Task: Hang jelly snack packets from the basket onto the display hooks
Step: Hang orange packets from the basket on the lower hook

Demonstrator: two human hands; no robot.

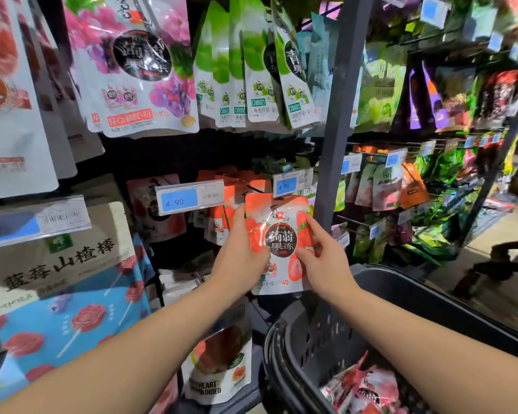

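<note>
I hold the orange jelly packet [281,210] upright at the lower display row. My left hand [240,249] grips its left edge, thumb across the front, and my right hand [323,258] pinches its right edge. Its top edge sits just under a price tag [292,182], with more orange packets [222,216] hanging just behind, to the left. The grey post [335,144] stands close on the right, so there is little room there. The dark basket [401,294] sits near right, below, with spare packets [368,389] inside. Whether the held packet hangs from anything, I cannot tell.

Shelf packets [497,97] far right (labels unreadable) — blurred, perhaps snacks; basket [326,333] cut off below.
</note>
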